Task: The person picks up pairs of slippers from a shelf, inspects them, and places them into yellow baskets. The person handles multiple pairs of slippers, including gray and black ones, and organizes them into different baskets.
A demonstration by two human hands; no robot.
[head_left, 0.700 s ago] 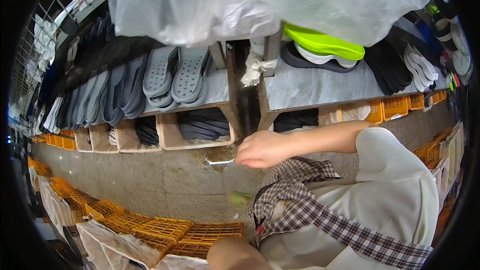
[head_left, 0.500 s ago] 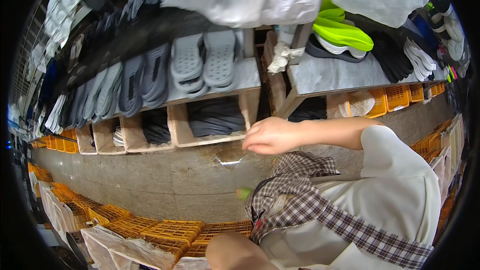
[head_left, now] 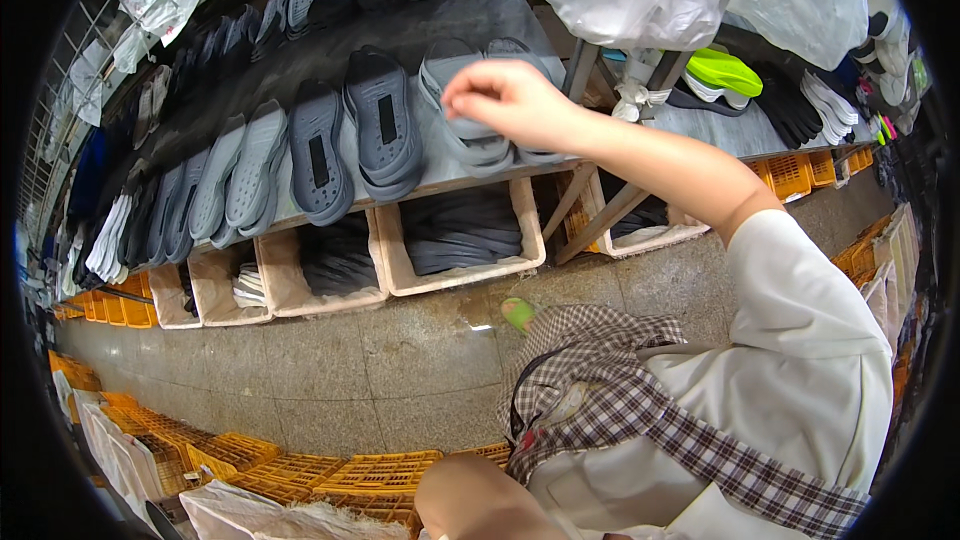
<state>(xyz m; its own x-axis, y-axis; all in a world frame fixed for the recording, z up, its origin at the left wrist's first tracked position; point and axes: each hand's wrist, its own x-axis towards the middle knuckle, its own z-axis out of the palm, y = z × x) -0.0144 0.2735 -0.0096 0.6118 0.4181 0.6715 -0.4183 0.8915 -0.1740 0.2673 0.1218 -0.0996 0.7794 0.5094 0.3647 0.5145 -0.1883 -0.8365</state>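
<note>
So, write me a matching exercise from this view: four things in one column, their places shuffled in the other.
1. Right hand
2. Lime-green shoe sole
3. Heaped dark soles
4. Translucent plastic bags

A. Directly above a white sole
B. Along the top edge, right of centre
C. In front of light grey soles, as seen here
D. In a pale-lined bin

Pairs: 1-C, 2-A, 3-D, 4-B

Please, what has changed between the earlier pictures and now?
The right hand has moved up in the picture, from over the floor to over the light grey soles; the view has shifted too. I see nothing taken or let go. These soles stay in place, and the lime sole too.
</note>
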